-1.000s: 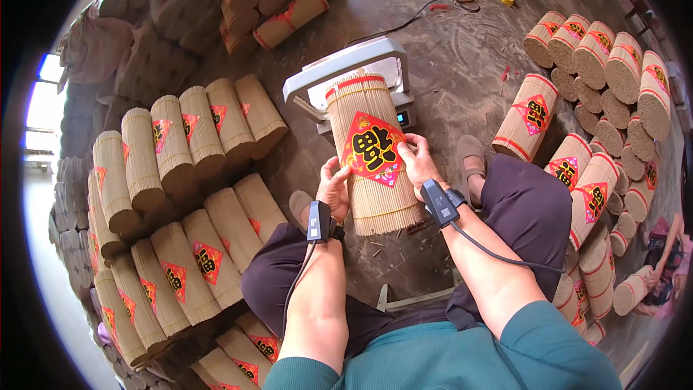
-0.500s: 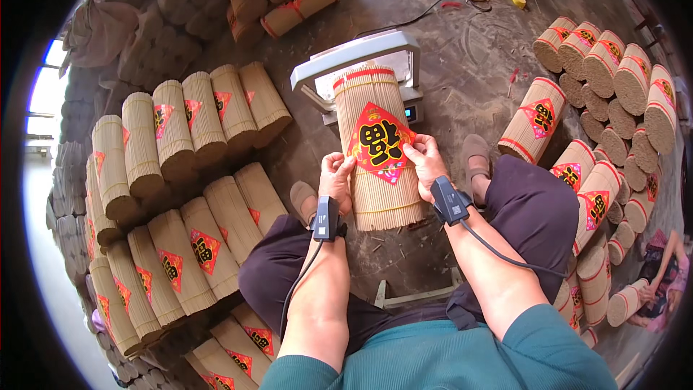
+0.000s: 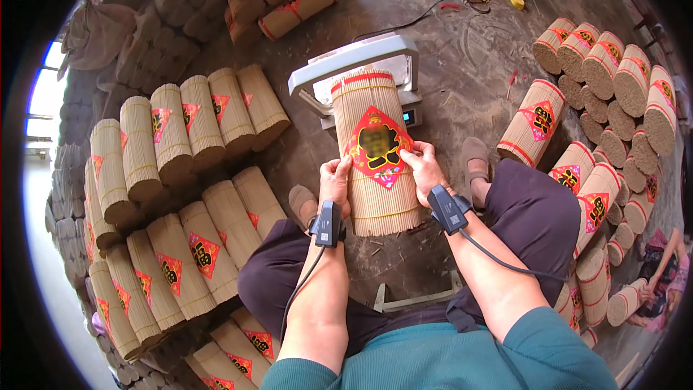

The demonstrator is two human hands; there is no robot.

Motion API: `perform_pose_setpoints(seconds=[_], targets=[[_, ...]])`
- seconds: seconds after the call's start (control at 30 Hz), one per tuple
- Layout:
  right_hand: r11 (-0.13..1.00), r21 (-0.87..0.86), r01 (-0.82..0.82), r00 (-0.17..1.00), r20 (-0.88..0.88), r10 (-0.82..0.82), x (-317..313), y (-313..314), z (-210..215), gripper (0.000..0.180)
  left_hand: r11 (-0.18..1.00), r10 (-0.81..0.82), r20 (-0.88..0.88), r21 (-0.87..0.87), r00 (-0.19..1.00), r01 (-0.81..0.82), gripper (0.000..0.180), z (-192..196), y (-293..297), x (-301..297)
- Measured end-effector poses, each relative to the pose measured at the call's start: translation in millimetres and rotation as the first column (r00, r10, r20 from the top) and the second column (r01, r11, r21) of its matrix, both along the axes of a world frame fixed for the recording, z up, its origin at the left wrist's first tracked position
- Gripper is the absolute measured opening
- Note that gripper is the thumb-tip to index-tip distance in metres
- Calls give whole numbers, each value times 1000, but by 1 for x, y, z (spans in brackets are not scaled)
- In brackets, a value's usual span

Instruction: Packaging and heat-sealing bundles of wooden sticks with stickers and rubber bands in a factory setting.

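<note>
Clock reference: centred on the stick bundle (image 3: 385,198), with 12 o'clock directly away from the wearer. Wrist units are strapped on both arms; the right unit's lead (image 3: 498,262) trails toward 4 o'clock. Caution: a slack lead could snag on the knee and jerk the hand.

The left hand (image 3: 336,185), at 8 o'clock, is partly curled, thumb and fingertips pinched at the near corner of the red diamond label (image 3: 372,167). The right hand (image 3: 423,171), at 4 o'clock, is likewise pinched at the opposite corner. Unequal pull could skew or crease the label. Whether it is stuck down cannot be told.

The bundle lies lengthwise between the hands, its far end over the grey-framed device (image 3: 354,60) at 12 o'clock. Contact there is hidden; if support is poor, pressing the near end could tip or roll it.

Farther out, more bundles lie in rows (image 3: 204,126) at 9 o'clock. A floor cable (image 3: 404,27) runs beyond the device; catching it could shift the device.
</note>
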State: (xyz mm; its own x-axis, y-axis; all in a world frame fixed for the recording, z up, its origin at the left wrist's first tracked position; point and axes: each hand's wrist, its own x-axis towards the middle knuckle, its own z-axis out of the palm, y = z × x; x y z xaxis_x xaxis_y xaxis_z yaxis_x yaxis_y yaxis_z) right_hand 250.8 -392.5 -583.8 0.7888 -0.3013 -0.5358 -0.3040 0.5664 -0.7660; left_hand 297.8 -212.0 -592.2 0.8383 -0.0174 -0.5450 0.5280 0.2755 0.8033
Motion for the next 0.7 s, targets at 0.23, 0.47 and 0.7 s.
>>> perform_pose_setpoints(seconds=[0.23, 0.47, 0.7], targets=[[999, 13, 33, 999, 8, -33, 1, 3, 0, 48, 1000, -13, 9, -4, 1000, 13, 41, -3, 3, 2], [997, 41, 71, 994, 86, -74, 29, -1, 19, 45, 999, 24, 71, -36, 997, -21, 38, 14, -5, 29], [993, 91, 75, 990, 109, -85, 86, -15, 18, 42, 999, 22, 138, -34, 990, -17, 37, 14, -21, 85]])
